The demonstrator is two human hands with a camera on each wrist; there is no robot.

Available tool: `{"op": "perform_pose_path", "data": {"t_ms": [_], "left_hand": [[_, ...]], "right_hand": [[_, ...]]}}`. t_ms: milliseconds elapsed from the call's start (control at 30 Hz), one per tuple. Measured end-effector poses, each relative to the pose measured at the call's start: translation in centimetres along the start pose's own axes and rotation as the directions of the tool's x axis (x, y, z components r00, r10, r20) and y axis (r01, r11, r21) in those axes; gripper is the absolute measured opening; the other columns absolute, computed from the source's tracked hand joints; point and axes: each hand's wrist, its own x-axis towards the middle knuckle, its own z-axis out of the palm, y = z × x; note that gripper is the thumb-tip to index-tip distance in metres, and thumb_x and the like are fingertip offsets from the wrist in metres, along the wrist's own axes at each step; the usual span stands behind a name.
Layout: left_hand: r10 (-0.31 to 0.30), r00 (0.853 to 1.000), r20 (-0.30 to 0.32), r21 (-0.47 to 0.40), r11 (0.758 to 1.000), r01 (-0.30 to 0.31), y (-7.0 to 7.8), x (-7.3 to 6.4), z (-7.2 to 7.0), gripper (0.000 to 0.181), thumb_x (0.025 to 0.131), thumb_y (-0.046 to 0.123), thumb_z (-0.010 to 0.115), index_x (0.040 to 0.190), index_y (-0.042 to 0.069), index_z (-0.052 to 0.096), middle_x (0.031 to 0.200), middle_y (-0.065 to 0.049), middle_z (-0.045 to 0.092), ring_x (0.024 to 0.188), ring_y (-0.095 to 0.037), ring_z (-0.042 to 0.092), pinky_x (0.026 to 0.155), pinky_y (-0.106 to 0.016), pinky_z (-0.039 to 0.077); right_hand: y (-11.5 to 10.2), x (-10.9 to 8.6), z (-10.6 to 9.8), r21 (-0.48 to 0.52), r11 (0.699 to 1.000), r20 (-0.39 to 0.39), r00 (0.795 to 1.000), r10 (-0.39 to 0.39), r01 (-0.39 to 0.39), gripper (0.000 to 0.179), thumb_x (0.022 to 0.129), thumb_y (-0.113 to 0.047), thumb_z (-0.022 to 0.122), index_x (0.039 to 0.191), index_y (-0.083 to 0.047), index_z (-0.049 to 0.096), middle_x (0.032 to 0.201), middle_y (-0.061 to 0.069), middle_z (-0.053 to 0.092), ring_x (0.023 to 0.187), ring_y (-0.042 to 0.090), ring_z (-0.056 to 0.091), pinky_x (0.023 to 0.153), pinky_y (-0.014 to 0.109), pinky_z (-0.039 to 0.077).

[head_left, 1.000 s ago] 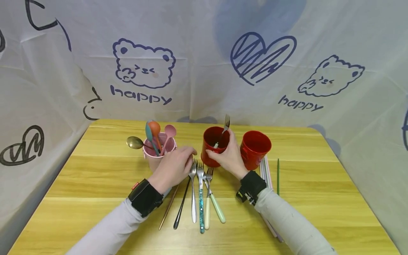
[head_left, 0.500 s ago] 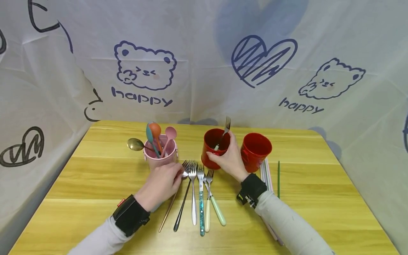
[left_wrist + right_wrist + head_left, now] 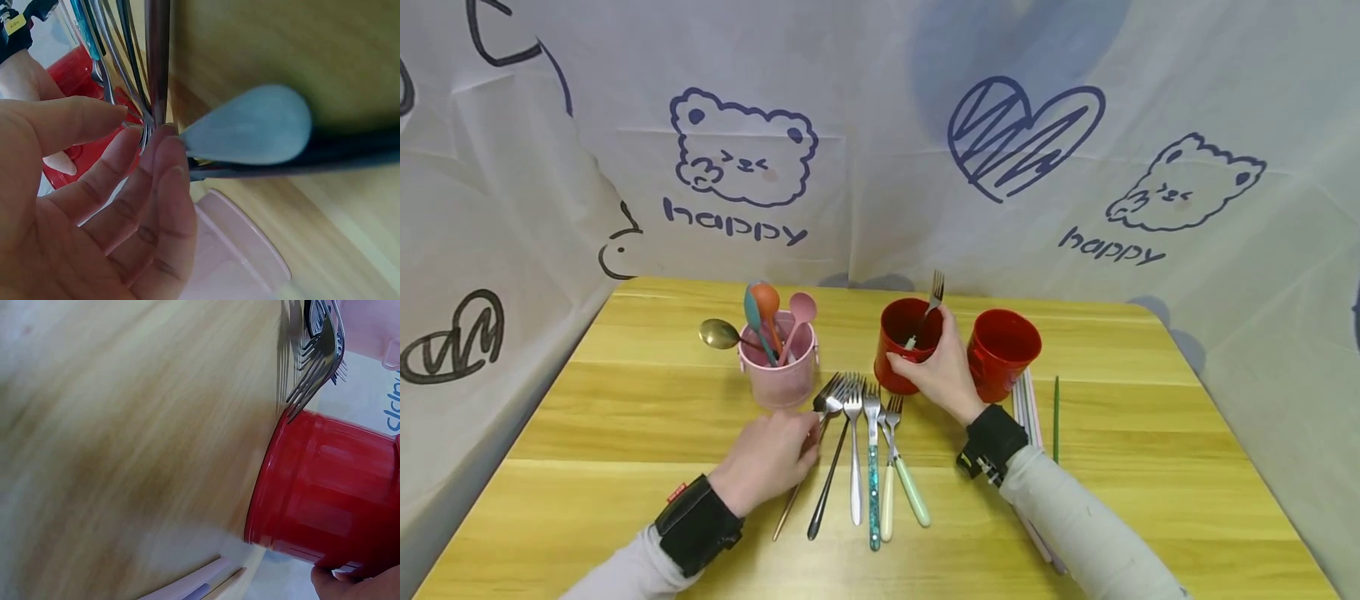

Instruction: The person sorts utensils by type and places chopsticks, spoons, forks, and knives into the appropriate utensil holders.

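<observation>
In the head view my left hand (image 3: 767,462) is low over the left end of a row of forks, beside the fork with a copper handle (image 3: 786,515). The left wrist view shows its thumb apart from its fingers, with the fingertips right at a grey-blue handle (image 3: 253,125) and a dark brown handle (image 3: 157,56). My right hand (image 3: 943,367) grips a small red bucket (image 3: 891,371) by its rim and side. A fork (image 3: 934,296) leans inside that bucket, tines up. Several more forks (image 3: 853,404) lie side by side in front of it.
A pink bucket (image 3: 778,383) holding several spoons (image 3: 765,302) stands at the left. A second red bucket (image 3: 996,375) stands just right of the held one. Chopsticks (image 3: 1028,408) lie under the right forearm, and a green stick (image 3: 1056,417) lies right of them.
My left hand has moved left and toward me, from beside the pink bucket to the leftmost forks. The right hand keeps its grip on the red bucket.
</observation>
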Motion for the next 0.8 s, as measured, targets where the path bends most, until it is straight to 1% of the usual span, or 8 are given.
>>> {"op": "perform_pose_path", "data": {"t_ms": [100,300,400,533,667,800], "left_hand": [[0.009,1.000,0.009,0.002,1.000,-0.009,0.2,0.0,0.2,0.023,0.084,0.010,0.075,0.075,0.018,0.055,0.065,0.008,0.050,0.058,-0.008,0.046,0.051,-0.024,0.037],[0.050,0.998,-0.027,0.037,0.998,-0.049,0.7,0.2,0.7,0.022,0.081,0.007,0.076,0.076,0.014,0.057,0.065,0.005,0.054,0.058,-0.011,0.050,0.052,-0.030,0.042],[0.059,0.998,-0.037,0.033,0.998,-0.058,0.8,0.4,1.1,0.019,0.081,0.004,0.075,0.077,0.012,0.058,0.066,0.003,0.055,0.058,-0.013,0.052,0.051,-0.031,0.043],[0.051,0.996,-0.075,0.014,0.999,-0.050,0.5,0.7,1.4,0.015,0.083,0.003,0.073,0.083,0.009,0.059,0.071,0.000,0.057,0.063,-0.016,0.056,0.054,-0.033,0.048],[0.060,0.990,-0.130,0.037,0.998,-0.056,-0.1,0.6,1.5,0.017,0.081,0.000,0.074,0.087,0.006,0.059,0.082,-0.007,0.057,0.068,-0.023,0.061,0.060,-0.038,0.054],[0.064,0.989,-0.133,0.063,0.996,-0.056,-0.6,0.6,1.5,0.019,0.078,-0.002,0.075,0.087,0.004,0.059,0.087,-0.010,0.055,0.068,-0.025,0.060,0.060,-0.040,0.055]], "right_hand": [[-0.1,0.0,-0.1,0.002,1.000,0.000,1.000,-0.008,0.008,0.098,0.077,-0.026,0.085,0.153,-0.003,0.026,0.143,0.016,0.050,0.126,0.033,0.054,0.107,0.050,0.051],[-0.2,0.0,-0.2,0.014,1.000,0.004,1.000,-0.010,0.010,0.096,0.078,-0.025,0.085,0.152,-0.004,0.027,0.143,0.016,0.050,0.126,0.033,0.054,0.107,0.050,0.051],[-0.2,0.0,-0.1,0.021,1.000,0.001,1.000,-0.007,0.007,0.097,0.078,-0.024,0.085,0.152,-0.003,0.027,0.143,0.016,0.050,0.126,0.033,0.054,0.107,0.050,0.051],[-0.1,0.0,-0.2,0.020,1.000,0.002,1.000,-0.013,0.012,0.097,0.078,-0.025,0.085,0.152,-0.003,0.026,0.143,0.016,0.050,0.126,0.033,0.054,0.107,0.050,0.051],[-0.1,0.1,-0.1,0.020,1.000,0.003,1.000,-0.019,0.019,0.096,0.077,-0.025,0.085,0.152,-0.004,0.027,0.142,0.016,0.051,0.126,0.032,0.055,0.106,0.049,0.052],[-0.1,0.1,-0.1,0.025,0.999,-0.002,1.000,-0.027,0.027,0.095,0.077,-0.024,0.086,0.150,-0.005,0.029,0.141,0.015,0.052,0.125,0.032,0.055,0.106,0.049,0.052]]}}
